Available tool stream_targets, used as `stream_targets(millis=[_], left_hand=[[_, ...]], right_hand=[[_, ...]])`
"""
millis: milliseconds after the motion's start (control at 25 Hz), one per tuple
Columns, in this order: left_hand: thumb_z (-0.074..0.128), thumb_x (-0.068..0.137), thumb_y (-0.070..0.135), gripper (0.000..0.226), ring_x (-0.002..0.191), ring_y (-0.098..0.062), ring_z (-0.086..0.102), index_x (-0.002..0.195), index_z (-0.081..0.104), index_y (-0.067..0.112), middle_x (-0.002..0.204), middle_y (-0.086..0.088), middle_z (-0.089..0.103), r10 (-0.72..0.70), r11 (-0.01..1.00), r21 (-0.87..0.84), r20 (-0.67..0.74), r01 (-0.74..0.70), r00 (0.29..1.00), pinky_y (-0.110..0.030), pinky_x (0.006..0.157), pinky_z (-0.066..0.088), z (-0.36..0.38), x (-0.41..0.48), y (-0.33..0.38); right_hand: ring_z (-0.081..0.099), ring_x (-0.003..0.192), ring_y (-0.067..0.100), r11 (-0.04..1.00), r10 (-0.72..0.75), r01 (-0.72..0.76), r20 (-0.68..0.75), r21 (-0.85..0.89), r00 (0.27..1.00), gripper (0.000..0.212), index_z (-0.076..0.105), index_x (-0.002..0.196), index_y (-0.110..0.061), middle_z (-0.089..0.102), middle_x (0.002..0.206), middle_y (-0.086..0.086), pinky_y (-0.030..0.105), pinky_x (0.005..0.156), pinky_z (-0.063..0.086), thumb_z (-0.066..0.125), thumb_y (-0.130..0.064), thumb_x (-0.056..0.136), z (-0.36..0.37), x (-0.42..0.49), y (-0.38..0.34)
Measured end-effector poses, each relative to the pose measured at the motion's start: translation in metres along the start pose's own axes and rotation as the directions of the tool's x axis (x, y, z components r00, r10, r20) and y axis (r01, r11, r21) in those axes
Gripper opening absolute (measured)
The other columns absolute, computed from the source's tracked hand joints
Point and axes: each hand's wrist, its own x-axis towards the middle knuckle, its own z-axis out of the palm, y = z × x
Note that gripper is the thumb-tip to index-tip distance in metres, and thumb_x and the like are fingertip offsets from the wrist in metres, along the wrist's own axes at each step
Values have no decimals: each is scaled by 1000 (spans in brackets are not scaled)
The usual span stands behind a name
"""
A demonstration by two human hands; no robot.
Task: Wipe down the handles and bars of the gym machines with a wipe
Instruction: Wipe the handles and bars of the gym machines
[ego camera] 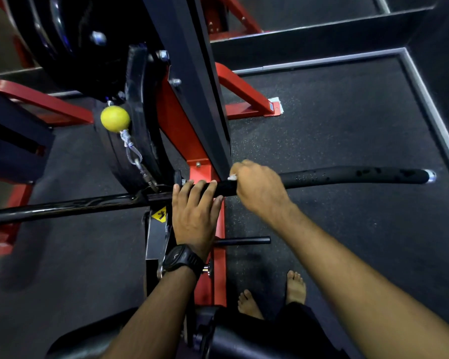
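A long black pull-down bar (347,176) runs across the view, with a foam-covered right half ending in a chrome cap. Wet spots speckle that foam. My right hand (259,189) grips the bar near its middle, and a bit of white wipe (232,177) sticks out at the thumb side. Just left of it my left hand (195,211), with a black watch on the wrist, rests on the bar's centre with fingers laid over it. The bare glossy left half of the bar (62,207) stretches toward the left edge.
A red and black machine frame (189,120) rises behind the bar, with a cable and yellow ball (115,118) on its left. A black seat pad (233,340) is below me. My bare feet (272,299) stand on dark rubber flooring (347,120).
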Motion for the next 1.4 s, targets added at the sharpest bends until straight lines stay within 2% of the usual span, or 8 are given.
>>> stream_targets(millis=[120, 240, 560, 680, 800, 1120, 1240, 1400], left_hand=[[54, 94, 34, 34, 115, -30, 52, 116, 68, 12, 113, -7, 66, 1, 1000, -11, 6, -1, 1000, -48, 112, 26, -1, 1, -2], [53, 95, 36, 35, 115, -30, 53, 116, 68, 13, 114, -7, 66, -20, 999, -26, 10, 20, 1000, -49, 113, 25, -1, 2, 1], [48, 96, 40, 39, 116, -28, 51, 117, 67, 15, 114, -4, 66, -19, 1000, -19, 51, 20, 999, -50, 113, 23, -2, 6, 5], [48, 95, 40, 39, 116, -27, 51, 117, 68, 15, 114, -4, 67, -22, 1000, -11, 54, 23, 998, -49, 113, 23, -1, 7, 5], [48, 96, 40, 39, 115, -28, 52, 117, 68, 14, 114, -4, 67, -24, 999, -21, 57, 25, 998, -49, 112, 24, -1, 7, 8], [50, 93, 43, 41, 114, -28, 51, 116, 68, 13, 113, -6, 67, -28, 998, -48, 81, 32, 996, -54, 109, 31, 0, 9, 12], [51, 93, 42, 41, 114, -28, 51, 116, 68, 13, 112, -6, 66, -26, 998, -62, 77, 31, 997, -55, 109, 32, 2, 11, 12], [52, 93, 42, 41, 113, -29, 53, 115, 69, 12, 111, -7, 67, -19, 997, -69, 73, 24, 997, -53, 109, 32, 3, 12, 13]], right_hand=[[64, 88, 27, 987, 156, -158, -80, -19, 985, 19, 63, 105, -12, 65, 102, 7, 38, 79, 50, 49, -9, 93, -1, 3, 25], [62, 88, 24, 974, -227, 218, -261, -61, 938, 22, 66, 103, -11, 64, 99, 6, 39, 92, 47, 52, -4, 88, 23, -17, 15], [62, 104, 22, 940, -313, 337, -510, -48, 801, 26, 68, 109, -9, 67, 107, 5, 41, 106, 40, 47, -12, 94, 50, -27, 39], [63, 97, 23, 982, -12, 124, -603, 144, 798, 24, 69, 109, -9, 67, 105, 5, 40, 104, 41, 51, -8, 93, 44, -27, 49], [60, 100, 24, 944, -312, 316, -558, -92, 769, 21, 69, 112, -10, 65, 110, 5, 36, 91, 45, 60, -7, 92, 61, -44, 42], [52, 98, 20, 927, 29, 189, -565, 324, 824, 20, 69, 105, -10, 58, 107, 5, 26, 80, 50, 59, -2, 89, 86, -57, 39], [63, 89, 20, 206, 807, -102, -110, 973, 580, 18, 62, 96, -16, 64, 99, 6, 34, 82, 55, 61, 0, 89, 84, -47, 16], [66, 71, 8, -634, 610, 108, 410, 765, 678, 18, 52, 94, -10, 62, 84, 7, 19, 71, 54, 49, 8, 95, 64, -34, -39]])
